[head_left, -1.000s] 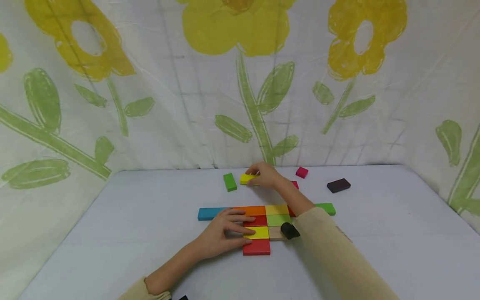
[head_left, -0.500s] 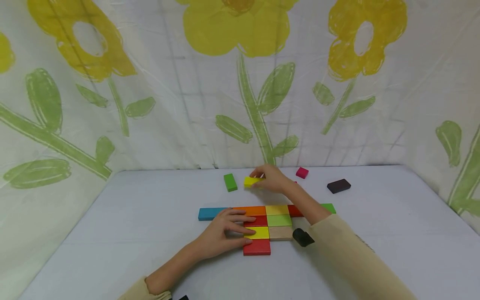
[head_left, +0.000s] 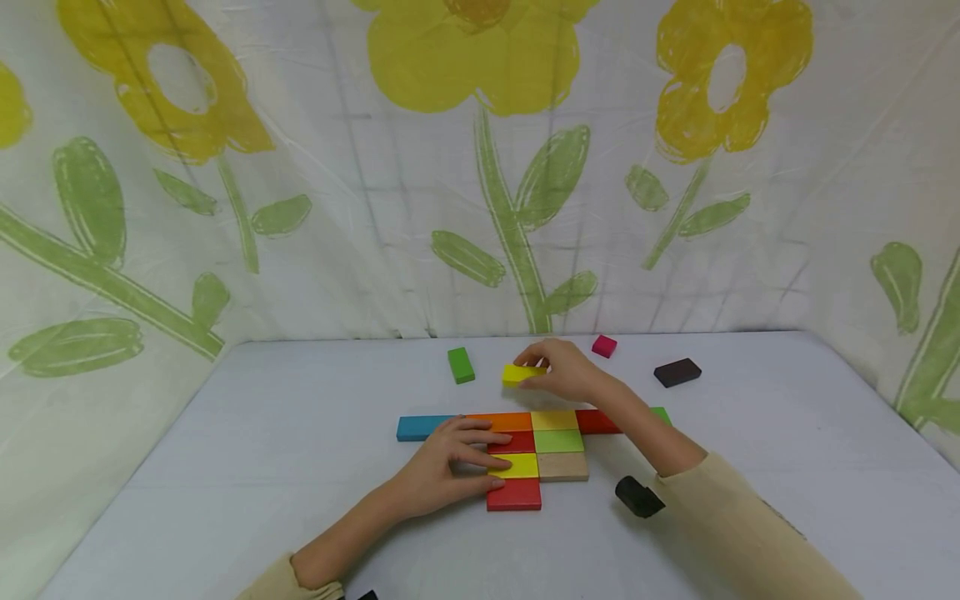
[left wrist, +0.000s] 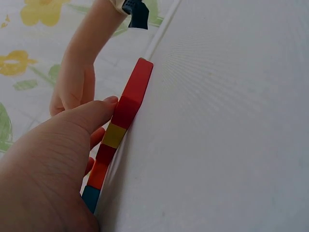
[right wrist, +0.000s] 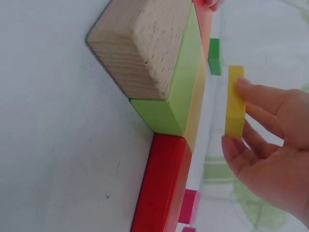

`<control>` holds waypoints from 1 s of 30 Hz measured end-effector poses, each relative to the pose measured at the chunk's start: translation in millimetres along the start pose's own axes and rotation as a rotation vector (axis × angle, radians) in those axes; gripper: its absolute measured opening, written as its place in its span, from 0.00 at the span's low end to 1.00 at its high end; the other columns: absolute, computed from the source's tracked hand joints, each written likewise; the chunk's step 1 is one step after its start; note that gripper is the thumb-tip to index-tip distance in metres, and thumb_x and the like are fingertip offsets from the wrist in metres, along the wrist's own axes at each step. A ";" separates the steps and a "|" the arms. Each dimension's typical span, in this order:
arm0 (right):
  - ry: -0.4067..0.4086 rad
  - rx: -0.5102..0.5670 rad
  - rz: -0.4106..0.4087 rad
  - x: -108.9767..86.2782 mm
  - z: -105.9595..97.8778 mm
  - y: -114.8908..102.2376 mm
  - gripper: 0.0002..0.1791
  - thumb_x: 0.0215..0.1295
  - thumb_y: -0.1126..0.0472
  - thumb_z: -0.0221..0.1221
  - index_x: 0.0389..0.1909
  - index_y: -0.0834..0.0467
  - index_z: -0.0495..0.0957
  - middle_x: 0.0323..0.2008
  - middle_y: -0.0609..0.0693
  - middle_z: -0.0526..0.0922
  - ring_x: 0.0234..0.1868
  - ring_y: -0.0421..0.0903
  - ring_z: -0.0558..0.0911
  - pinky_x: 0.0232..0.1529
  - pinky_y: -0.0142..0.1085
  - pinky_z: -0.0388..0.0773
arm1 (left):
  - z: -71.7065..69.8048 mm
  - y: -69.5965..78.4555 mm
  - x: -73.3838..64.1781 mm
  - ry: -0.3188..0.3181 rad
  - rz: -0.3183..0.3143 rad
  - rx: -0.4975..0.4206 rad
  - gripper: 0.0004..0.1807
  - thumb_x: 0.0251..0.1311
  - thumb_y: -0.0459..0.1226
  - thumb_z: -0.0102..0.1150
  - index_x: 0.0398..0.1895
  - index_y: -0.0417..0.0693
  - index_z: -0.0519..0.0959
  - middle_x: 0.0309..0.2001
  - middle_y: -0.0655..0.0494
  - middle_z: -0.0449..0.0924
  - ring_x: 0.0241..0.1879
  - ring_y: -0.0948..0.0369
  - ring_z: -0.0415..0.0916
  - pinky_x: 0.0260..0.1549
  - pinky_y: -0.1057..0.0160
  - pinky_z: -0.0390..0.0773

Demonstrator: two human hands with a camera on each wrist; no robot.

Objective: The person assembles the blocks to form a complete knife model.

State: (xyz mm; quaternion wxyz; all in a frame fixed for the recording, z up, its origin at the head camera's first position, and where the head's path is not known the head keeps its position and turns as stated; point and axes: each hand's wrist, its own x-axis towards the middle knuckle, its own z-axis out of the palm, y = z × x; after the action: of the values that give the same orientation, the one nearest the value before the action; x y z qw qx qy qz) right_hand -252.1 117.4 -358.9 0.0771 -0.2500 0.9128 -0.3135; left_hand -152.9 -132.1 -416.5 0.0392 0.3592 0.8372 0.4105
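Observation:
My right hand [head_left: 568, 372] pinches a yellow block [head_left: 516, 377] behind the flat layout of coloured blocks. In the right wrist view, thumb and fingers hold that yellow block [right wrist: 235, 104] by its sides. My left hand [head_left: 438, 471] rests at the layout's left side, its extended fingers over a dark red block [head_left: 519, 442] and a yellow one [head_left: 522, 467], thumb at the corner of the red front block [head_left: 513, 495]. Beside these lie a light green block [head_left: 558, 441] and a bare wood block [head_left: 562, 467]. The back row includes blue [head_left: 422, 428], orange [head_left: 498, 422] and pale yellow [head_left: 553, 420] blocks.
Loose on the white table [head_left: 247, 450] lie a green block [head_left: 461, 365], a pink block [head_left: 603, 346] and a dark brown block [head_left: 677, 372]. A red block [head_left: 597, 422] and a green one [head_left: 662, 414] continue the back row under my right forearm. A flowered cloth [head_left: 322, 200] hangs behind.
My right hand has carried the yellow block rightward and a little nearer to me, away from the loose green block. The left hand stays where it was.

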 end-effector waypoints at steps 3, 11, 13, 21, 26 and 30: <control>0.000 0.002 -0.009 -6.3 -1.9 0.5 0.19 0.69 0.61 0.69 0.57 0.64 0.85 0.51 0.57 0.87 0.52 0.55 0.81 0.57 0.47 0.82 | -0.4 0.2 -0.3 0.000 0.006 0.003 0.15 0.66 0.43 0.71 0.54 0.56 0.91 0.65 0.61 0.83 0.72 0.52 0.68 0.71 0.32 0.62; -0.011 0.010 -0.040 -24.7 -4.9 -2.0 0.18 0.69 0.62 0.69 0.57 0.64 0.85 0.49 0.56 0.86 0.50 0.53 0.81 0.53 0.43 0.84 | -0.6 0.7 -0.6 0.007 0.017 0.012 0.14 0.66 0.42 0.71 0.54 0.56 0.91 0.65 0.61 0.83 0.71 0.52 0.69 0.70 0.33 0.64; -0.013 0.022 -0.037 -29.8 -5.1 -2.6 0.18 0.69 0.62 0.69 0.57 0.64 0.85 0.49 0.55 0.86 0.50 0.52 0.80 0.53 0.42 0.83 | -0.5 0.6 -0.5 0.008 0.020 0.015 0.14 0.66 0.42 0.71 0.53 0.56 0.91 0.65 0.61 0.83 0.71 0.52 0.69 0.71 0.33 0.63; 0.005 0.025 -0.102 -48.8 -6.2 -5.6 0.17 0.68 0.63 0.69 0.55 0.64 0.85 0.47 0.54 0.86 0.48 0.50 0.81 0.50 0.40 0.83 | -0.5 0.5 -0.2 0.011 0.025 0.012 0.14 0.65 0.41 0.72 0.53 0.55 0.91 0.65 0.60 0.83 0.72 0.50 0.69 0.72 0.29 0.58; 0.008 0.040 -0.106 -61.6 -6.0 -9.6 0.17 0.67 0.62 0.71 0.54 0.63 0.86 0.46 0.51 0.86 0.46 0.48 0.81 0.46 0.37 0.82 | -0.5 1.0 -0.2 0.014 0.027 0.015 0.14 0.65 0.41 0.72 0.53 0.55 0.91 0.65 0.59 0.83 0.72 0.51 0.70 0.72 0.31 0.60; 0.010 0.044 -0.112 -71.7 -3.9 -11.6 0.18 0.66 0.61 0.72 0.55 0.62 0.86 0.46 0.50 0.86 0.47 0.47 0.81 0.46 0.35 0.82 | -0.3 0.9 -0.3 0.015 0.028 0.021 0.14 0.65 0.41 0.72 0.53 0.55 0.91 0.65 0.60 0.83 0.71 0.52 0.70 0.71 0.32 0.63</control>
State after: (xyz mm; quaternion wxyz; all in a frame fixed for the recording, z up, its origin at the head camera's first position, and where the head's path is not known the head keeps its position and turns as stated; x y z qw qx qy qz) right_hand -186.6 147.8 -349.9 0.0604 -0.2976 0.8907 -0.3384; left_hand -152.3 -132.2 -415.8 0.0235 0.3683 0.8366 0.4049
